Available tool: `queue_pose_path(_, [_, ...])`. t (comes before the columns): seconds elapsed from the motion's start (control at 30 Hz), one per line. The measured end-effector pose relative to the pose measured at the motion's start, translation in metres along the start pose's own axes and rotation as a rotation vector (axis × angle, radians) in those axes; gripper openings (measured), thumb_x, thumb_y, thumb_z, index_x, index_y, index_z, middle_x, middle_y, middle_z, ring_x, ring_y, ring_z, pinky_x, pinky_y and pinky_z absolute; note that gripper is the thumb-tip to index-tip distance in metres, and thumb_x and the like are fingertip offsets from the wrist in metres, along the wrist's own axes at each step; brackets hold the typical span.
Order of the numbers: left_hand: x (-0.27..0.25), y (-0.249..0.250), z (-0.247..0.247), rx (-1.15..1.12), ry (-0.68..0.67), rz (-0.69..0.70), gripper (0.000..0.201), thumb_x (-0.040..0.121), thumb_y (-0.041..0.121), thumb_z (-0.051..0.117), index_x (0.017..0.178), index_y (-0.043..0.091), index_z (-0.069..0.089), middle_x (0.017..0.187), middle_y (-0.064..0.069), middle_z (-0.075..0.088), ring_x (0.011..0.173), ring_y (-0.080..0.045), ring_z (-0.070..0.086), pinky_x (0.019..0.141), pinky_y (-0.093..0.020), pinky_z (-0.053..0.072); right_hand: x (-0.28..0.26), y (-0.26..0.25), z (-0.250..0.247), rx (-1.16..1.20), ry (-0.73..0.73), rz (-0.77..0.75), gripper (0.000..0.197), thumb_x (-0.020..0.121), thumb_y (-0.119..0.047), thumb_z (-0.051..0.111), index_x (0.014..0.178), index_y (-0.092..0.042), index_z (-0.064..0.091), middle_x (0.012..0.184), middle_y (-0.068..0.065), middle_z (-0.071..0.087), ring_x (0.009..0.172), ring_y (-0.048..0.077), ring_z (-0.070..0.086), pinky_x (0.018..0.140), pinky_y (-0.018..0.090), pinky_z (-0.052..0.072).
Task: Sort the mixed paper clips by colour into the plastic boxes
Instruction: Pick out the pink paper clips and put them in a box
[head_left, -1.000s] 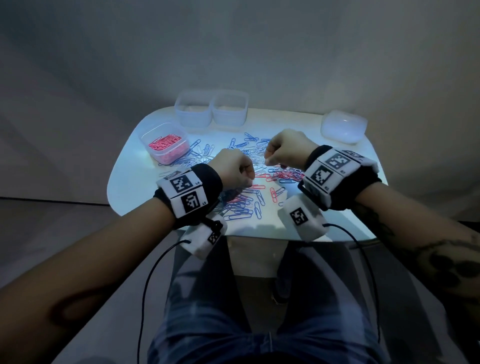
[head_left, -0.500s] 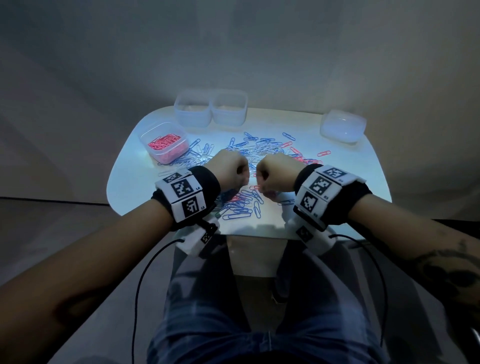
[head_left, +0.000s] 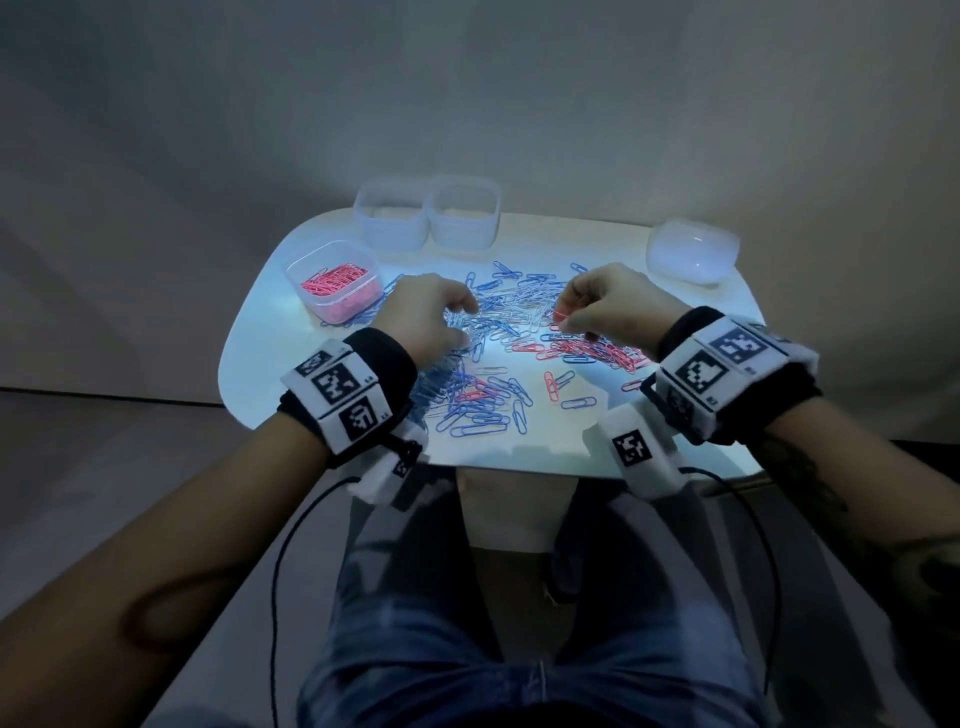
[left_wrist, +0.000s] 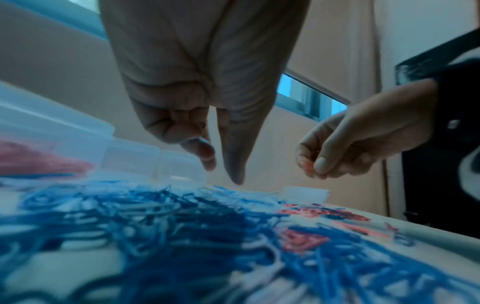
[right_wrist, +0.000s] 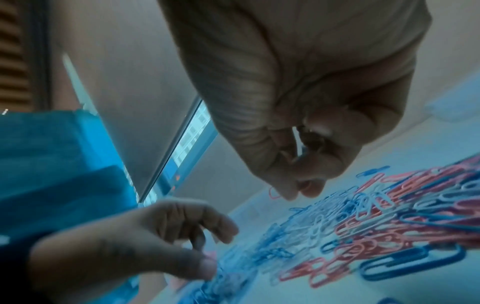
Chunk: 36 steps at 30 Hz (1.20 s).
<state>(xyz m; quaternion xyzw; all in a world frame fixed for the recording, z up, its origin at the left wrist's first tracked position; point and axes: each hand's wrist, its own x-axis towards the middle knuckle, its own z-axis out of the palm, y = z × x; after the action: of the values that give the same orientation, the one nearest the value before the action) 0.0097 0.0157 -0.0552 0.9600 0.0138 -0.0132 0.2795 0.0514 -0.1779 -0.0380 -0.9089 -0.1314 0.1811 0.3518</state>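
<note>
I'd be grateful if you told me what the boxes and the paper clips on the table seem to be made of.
The box holding pink clips and the two empty boxes look like translucent, frosted plastic: contents and table glow show through their walls. The paper clips look like bent wire with a coloured coating, probably vinyl over metal; the wire itself is not visible.

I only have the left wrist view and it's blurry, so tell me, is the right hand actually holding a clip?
Observer: Yes. The right hand pinches a pink clip at its fingertips, above the pile.
Operator: Does the left hand hold any?
Observer: None shows; the left hand hangs loosely curled over the blue clips.
Operator: Which box has clips in it?
Observer: Only the near-left box visibly has pink ones; the two back boxes look empty.
</note>
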Motion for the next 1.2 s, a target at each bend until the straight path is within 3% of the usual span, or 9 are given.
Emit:
queue_pose_path(0.07, [0.000, 0.003, -0.001, 0.114, -0.019, 0.056, 0.030, 0.078, 0.014, 0.072, 0.108, 0.011, 0.067, 0.099, -0.004, 0.055, 0.082, -0.015, 0.047, 0.078, -0.022, 0.036, 0.001, -0.003, 0.004, -0.170, 0.018, -0.024, 0.011, 0.084, -0.002, 0.055, 0.084, -0.008, 0.065, 0.074, 0.002, 0.058, 0.068, 0.015, 0.050, 0.050, 0.012, 0.036])
queue_pose_path(0.23, [-0.008, 0.014, 0.003, 0.165, -0.315, 0.083, 0.021, 0.072, 0.022, 0.079, 0.088, 0.013, 0.068, 0.066, 0.006, 0.056, 0.075, -0.015, 0.056, 0.075, -0.027, 0.044, 0.007, -0.002, 0.023, -0.553, -0.126, -0.100, 0.022, 0.082, -0.005, 0.058, 0.101, -0.013, 0.063, 0.095, 0.002, 0.058, 0.099, 0.023, 0.056, 0.076, 0.028, 0.044])
queue_pose_path(0.4, [-0.005, 0.021, 0.006, 0.164, -0.311, 0.062, 0.017, 0.076, 0.023, 0.075, 0.087, 0.012, 0.068, 0.063, 0.010, 0.052, 0.066, -0.011, 0.051, 0.063, -0.023, 0.038, 0.010, 0.000, 0.024, -0.678, -0.084, -0.133, 0.016, 0.084, -0.009, 0.059, 0.097, -0.018, 0.062, 0.104, 0.001, 0.061, 0.102, 0.023, 0.055, 0.070, 0.028, 0.035])
queue_pose_path(0.63, [-0.002, 0.030, 0.009, -0.053, -0.181, -0.037, 0.013, 0.081, 0.023, 0.070, 0.074, 0.016, 0.061, 0.063, 0.008, 0.049, 0.060, -0.005, 0.044, 0.055, -0.018, 0.034, 0.016, -0.001, 0.020, -0.657, -0.194, -0.100, 0.021, 0.078, -0.005, 0.063, 0.066, -0.019, 0.053, 0.069, -0.003, 0.053, 0.078, 0.018, 0.051, 0.053, 0.022, 0.036])
queue_pose_path(0.83, [-0.027, 0.033, 0.026, -1.183, 0.056, -0.477, 0.023, 0.095, 0.038, 0.047, 0.080, 0.022, 0.055, 0.080, 0.004, 0.057, 0.070, -0.007, 0.053, 0.058, -0.020, 0.039, 0.013, -0.007, 0.000, -0.425, -0.144, -0.169, 0.012, 0.084, -0.009, 0.062, 0.076, -0.015, 0.054, 0.079, 0.000, 0.056, 0.075, 0.013, 0.050, 0.054, 0.010, 0.032])
queue_pose_path(0.97, [-0.033, 0.037, 0.044, -1.852, 0.041, -0.496, 0.047, 0.096, 0.052, 0.029, 0.092, 0.017, 0.059, 0.085, 0.000, 0.066, 0.083, -0.012, 0.059, 0.077, -0.027, 0.044, -0.006, -0.031, 0.006, -0.100, -0.161, -0.227, 0.022, 0.082, -0.009, 0.066, 0.068, -0.021, 0.054, 0.065, -0.002, 0.052, 0.056, 0.005, 0.047, 0.053, 0.016, 0.038])
queue_pose_path(1.07, [-0.033, 0.041, 0.050, -2.142, 0.002, -0.475, 0.066, 0.099, 0.047, 0.023, 0.073, 0.010, 0.072, 0.067, -0.003, 0.070, 0.066, -0.014, 0.067, 0.065, -0.023, 0.053, -0.022, -0.043, 0.036, -0.236, -0.165, -0.348, 0.007, 0.078, -0.012, 0.068, 0.080, -0.015, 0.061, 0.077, 0.001, 0.054, 0.072, 0.014, 0.047, 0.064, 0.026, 0.034])
queue_pose_path(1.13, [-0.038, 0.038, 0.050, -2.219, 0.021, -0.497, 0.073, 0.101, 0.036, 0.023, 0.057, 0.007, 0.072, 0.062, -0.006, 0.070, 0.056, -0.016, 0.069, 0.055, -0.023, 0.055, -0.029, -0.043, 0.040, -0.186, -0.044, -0.380, 0.012, 0.077, -0.014, 0.071, 0.086, -0.008, 0.067, 0.076, 0.001, 0.055, 0.072, 0.014, 0.047, 0.063, 0.024, 0.034])
queue_pose_path(1.2, [-0.045, 0.029, 0.049, -2.264, 0.074, -0.487, 0.071, 0.101, 0.030, 0.023, 0.058, 0.003, 0.073, 0.069, -0.012, 0.072, 0.061, -0.020, 0.071, 0.056, -0.030, 0.057, -0.022, -0.035, 0.029, -0.106, 0.149, -0.281, 0.013, 0.077, -0.013, 0.071, 0.086, -0.004, 0.069, 0.068, 0.000, 0.054, 0.073, 0.016, 0.049, 0.063, 0.021, 0.033])
